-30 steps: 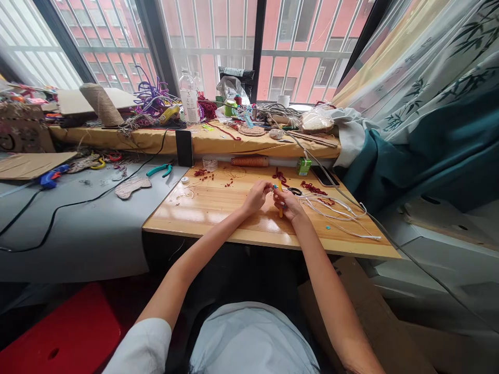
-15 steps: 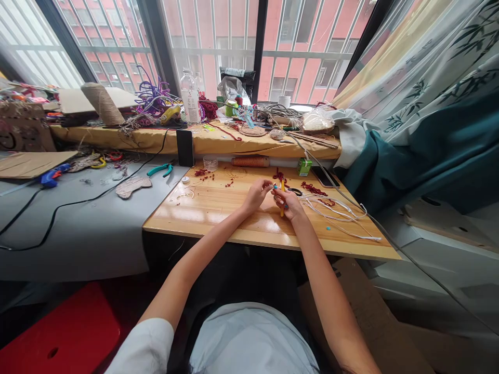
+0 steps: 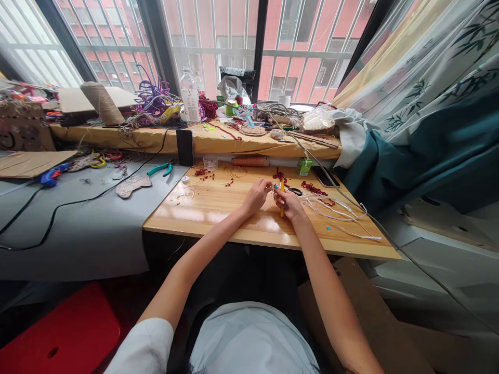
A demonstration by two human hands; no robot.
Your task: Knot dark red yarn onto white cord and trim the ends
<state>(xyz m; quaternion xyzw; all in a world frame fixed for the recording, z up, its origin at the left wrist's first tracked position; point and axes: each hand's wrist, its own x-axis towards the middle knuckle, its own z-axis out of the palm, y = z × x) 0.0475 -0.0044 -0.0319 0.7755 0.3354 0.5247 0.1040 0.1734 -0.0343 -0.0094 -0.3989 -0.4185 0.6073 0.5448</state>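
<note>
Hardly any change over the last second, so fine fingertip work seemingly at the same stage. Still clasping a slim yellow stick-shaped tool (image 3: 282, 187) in the right hand (image 3: 289, 204), nearer than the small bright-green box (image 3: 304, 166) and left of it. Keeping the left hand (image 3: 257, 197) beside it, grip impossible to tell. Leaving dark-red cord (image 3: 314, 189) untouched, just nearer than the box on the pale wooden counter (image 3: 218, 218).

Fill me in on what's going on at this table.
A person has both hands close together over the table. The right hand grips a yellow stick. The left hand is close beside it; whether it holds anything is too small to tell. White cord and red yarn lie to the right.
</note>
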